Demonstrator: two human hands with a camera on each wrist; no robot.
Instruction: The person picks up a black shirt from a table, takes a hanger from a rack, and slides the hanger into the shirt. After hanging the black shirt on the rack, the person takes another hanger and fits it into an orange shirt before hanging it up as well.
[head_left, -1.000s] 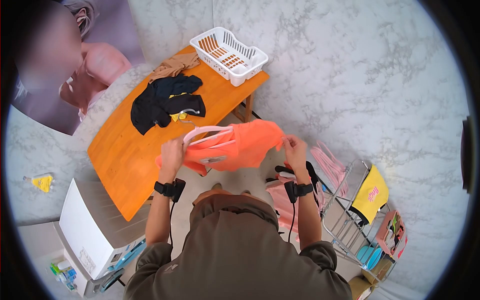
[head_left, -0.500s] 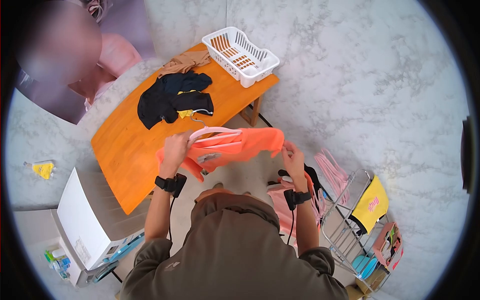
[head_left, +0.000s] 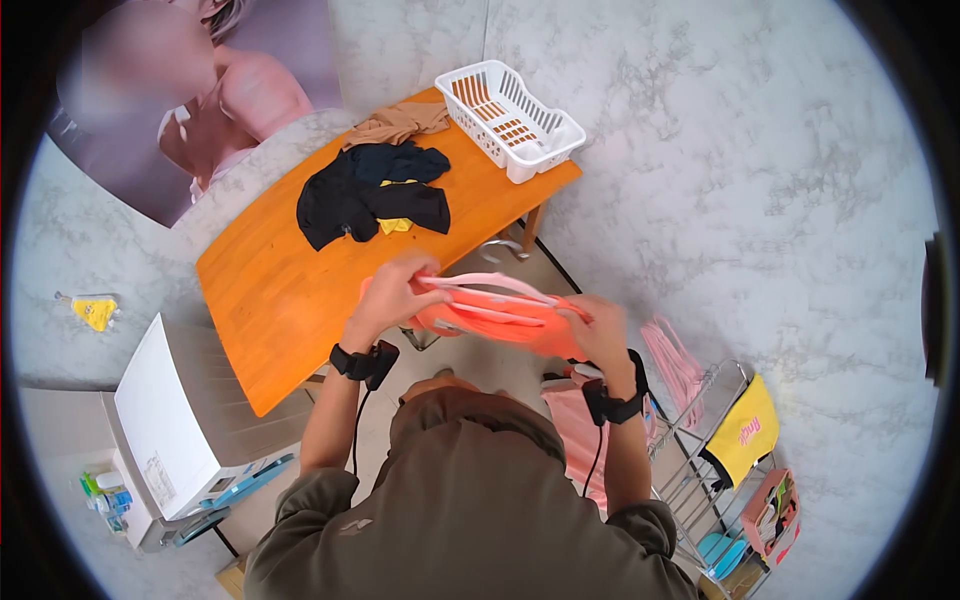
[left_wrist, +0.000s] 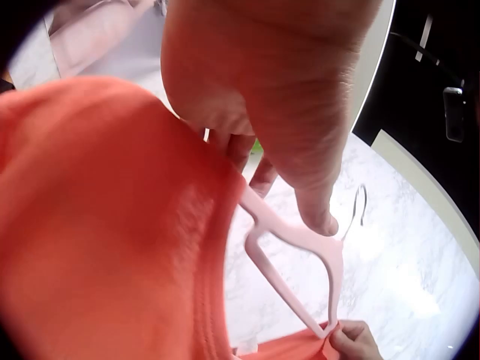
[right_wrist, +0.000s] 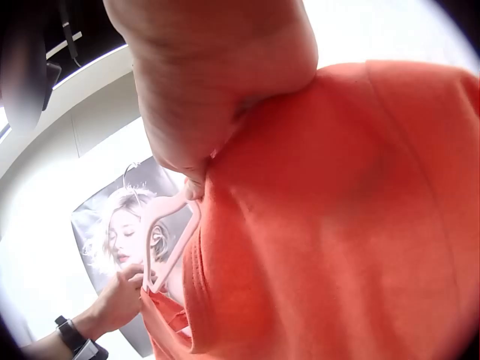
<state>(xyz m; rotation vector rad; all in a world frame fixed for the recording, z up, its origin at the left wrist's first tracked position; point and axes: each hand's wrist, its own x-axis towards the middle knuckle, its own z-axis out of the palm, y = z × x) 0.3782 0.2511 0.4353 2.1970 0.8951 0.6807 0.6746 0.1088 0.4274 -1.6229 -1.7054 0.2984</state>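
An orange T-shirt [head_left: 500,330] hangs on a pale pink clothes hanger [head_left: 490,281] in front of the person's body. The left hand [head_left: 388,298] holds the hanger at its left side; in the left wrist view its thumb lies along the hanger [left_wrist: 289,234] close to the metal hook. At the other side, the right hand [head_left: 603,335] grips the T-shirt's shoulder over the hanger. The right wrist view shows that thumb at the neckline, with the T-shirt [right_wrist: 322,210] draped below the hand. The hook points away from the body, toward the table.
On the wooden table [head_left: 265,310] lie black clothes [head_left: 340,205], a tan garment [head_left: 400,123] and a white basket [head_left: 535,160]. Pink hangers [head_left: 672,365] and a metal rack with a yellow cloth [head_left: 745,425] stand right. A white box [head_left: 165,420] is at left.
The right hand has moved from the sleeve end inward to the shoulder by the hanger. The T-shirt has gathered between the hands, and the view has shifted left.
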